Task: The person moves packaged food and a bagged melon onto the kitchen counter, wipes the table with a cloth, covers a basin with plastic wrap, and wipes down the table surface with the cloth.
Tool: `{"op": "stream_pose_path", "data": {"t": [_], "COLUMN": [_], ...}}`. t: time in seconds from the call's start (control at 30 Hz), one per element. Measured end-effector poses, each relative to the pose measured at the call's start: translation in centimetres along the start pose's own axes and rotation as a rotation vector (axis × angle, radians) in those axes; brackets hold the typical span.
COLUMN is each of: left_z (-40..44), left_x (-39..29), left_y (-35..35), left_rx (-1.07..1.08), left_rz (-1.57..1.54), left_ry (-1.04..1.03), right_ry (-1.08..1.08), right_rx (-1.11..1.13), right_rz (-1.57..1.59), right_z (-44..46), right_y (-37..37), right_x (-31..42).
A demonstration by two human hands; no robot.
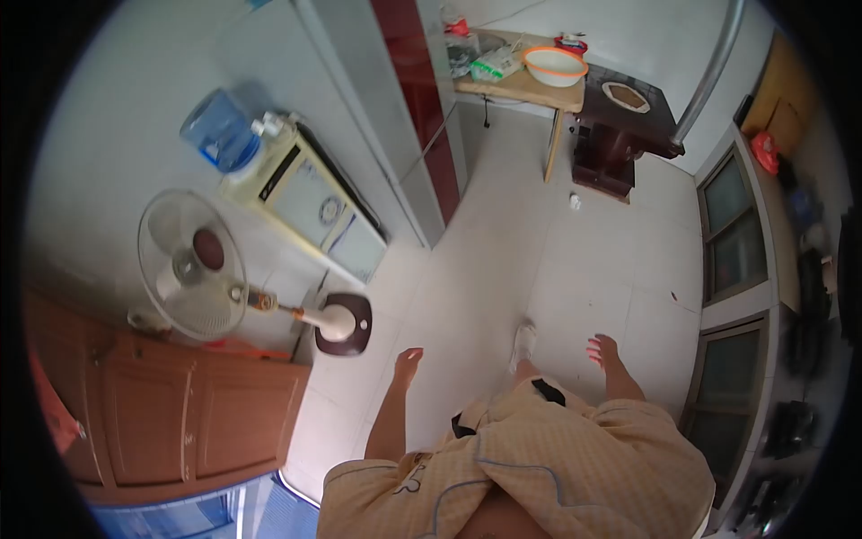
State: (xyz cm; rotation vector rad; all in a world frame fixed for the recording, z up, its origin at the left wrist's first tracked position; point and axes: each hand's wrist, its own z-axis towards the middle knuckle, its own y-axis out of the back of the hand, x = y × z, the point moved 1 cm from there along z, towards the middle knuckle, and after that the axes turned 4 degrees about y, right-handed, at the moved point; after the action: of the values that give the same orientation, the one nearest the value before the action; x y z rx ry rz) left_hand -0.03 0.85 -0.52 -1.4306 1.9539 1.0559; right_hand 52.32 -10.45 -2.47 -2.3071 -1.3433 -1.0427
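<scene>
My left hand [408,365] hangs over the tiled floor at my left side, holding nothing; its fingers look loosely bent, and part of them is hard to make out. On the other side, my right hand [603,351] is also bare of any object, with its fingers slightly apart. Between the two hands, a light-coloured shoe [524,347] stands on the floor [476,296]. Neither hand touches anything. Closest to the left hand is the dark base [344,325] of a standing fan [191,265]. To the right of my right hand are low cabinets [729,386] with glass doors.
A water dispenser [310,202] with a blue bottle [220,130] stands left, beside a grey and red fridge [386,108]. Ahead are a wooden table [512,88] bearing a basin [555,67] and a dark stove [620,135] with a pipe. Brown cupboards [162,409] line the lower left.
</scene>
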Motion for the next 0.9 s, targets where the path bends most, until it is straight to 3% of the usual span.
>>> {"op": "stream_pose_path", "data": {"t": [0.07,0.1,0.13,0.17,0.2,0.27,0.37,0.43,0.53,0.63,0.73,0.9], "left_z": [3.5,0.5,5.8,7.7,9.2,11.7,15.2,17.9,20.4,24.3,29.5,39.4], "left_x": [-4.1,-8.5,-13.2,-14.3,-15.7,-19.3,-21.5,-22.8,-25.3,-29.2,-34.4,-44.3], "left_y": [-2.6,-1.4,-5.9,-7.4,-6.4,-10.0,-11.7,-12.9,-15.4,-18.5,-20.5,-23.4], "left_rx": [0.061,0.094,0.1,0.097,0.093,0.285,0.275,0.284,0.327,0.305,0.088,0.134], "left_rz": [0.033,0.135,0.281,0.468,0.498,0.837,0.875,0.798,0.649,0.536,0.557,0.395], "left_ry": [-0.156,0.04,-0.236,-0.434,-0.427,-0.554,-0.412,-0.443,-0.445,-0.576,-0.814,-0.666], "right_ry": [0.006,-0.15,-0.086,-0.112,-0.146,-0.074,0.013,0.198,0.645,0.705,0.847,0.805], "right_rx": [-0.048,-0.017,-0.043,-0.063,-0.021,0.044,0.201,0.303,0.395,0.486,0.482,0.464], "right_rz": [0.108,0.164,0.128,0.088,0.01,-0.108,-0.256,-0.192,-0.484,-0.5,-0.433,-0.415], "right_z": [1.3,1.7,6.4,7.8,8.9,12.1,15.6,17.0,16.9,17.8,21.0,24.9], "right_y": [1.4,0.5,2.5,3.3,1.2,1.5,-2.7,-5.0,-8.7,-11.6,-15.2,-19.6], "right_x": [0.0,-3.8,2.1,3.1,2.9,8.2,13.9,18.6,25.5,31.3,36.2,48.2]}}
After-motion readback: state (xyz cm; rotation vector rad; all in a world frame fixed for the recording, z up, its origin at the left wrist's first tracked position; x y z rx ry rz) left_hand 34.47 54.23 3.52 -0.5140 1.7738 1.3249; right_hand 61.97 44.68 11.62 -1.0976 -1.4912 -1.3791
